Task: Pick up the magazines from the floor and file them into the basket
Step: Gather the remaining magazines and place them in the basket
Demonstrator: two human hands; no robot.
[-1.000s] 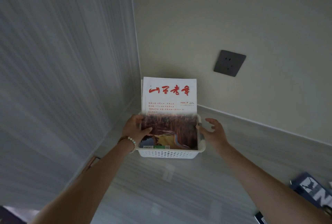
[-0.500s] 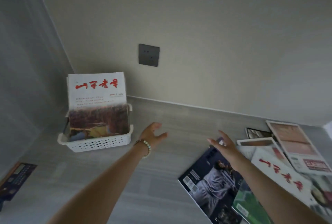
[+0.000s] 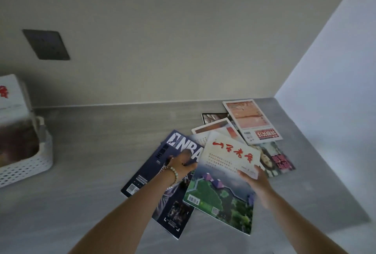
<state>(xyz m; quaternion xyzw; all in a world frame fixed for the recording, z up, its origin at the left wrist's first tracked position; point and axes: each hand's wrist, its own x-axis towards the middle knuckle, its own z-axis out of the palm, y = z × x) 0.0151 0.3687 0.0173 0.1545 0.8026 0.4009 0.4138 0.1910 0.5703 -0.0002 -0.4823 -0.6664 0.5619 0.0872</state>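
A magazine with red brush lettering over a green landscape [image 3: 223, 182] lies on top of a loose pile on the grey floor. My right hand [image 3: 255, 181] holds its right edge, thumb on the cover. My left hand [image 3: 183, 164], wearing a bead bracelet, curls at its left edge and lies over a dark blue NBA magazine [image 3: 160, 172]. Further magazines lie behind: one with an orange cover [image 3: 249, 119] and one with a face on it [image 3: 274, 158]. The white perforated basket [image 3: 26, 167] stands at the far left, with a white red-lettered magazine [image 3: 10, 99] upright in it.
A beige wall with a dark socket plate [image 3: 46, 45] runs behind the floor. A pale wall [image 3: 335, 101] closes the right side, forming a corner behind the pile. Bare grey floor [image 3: 97, 147] stretches between basket and pile.
My view and both hands swung right, away from the basket. The hands, free half a second ago, now hold the top red-lettered magazine on the pile.
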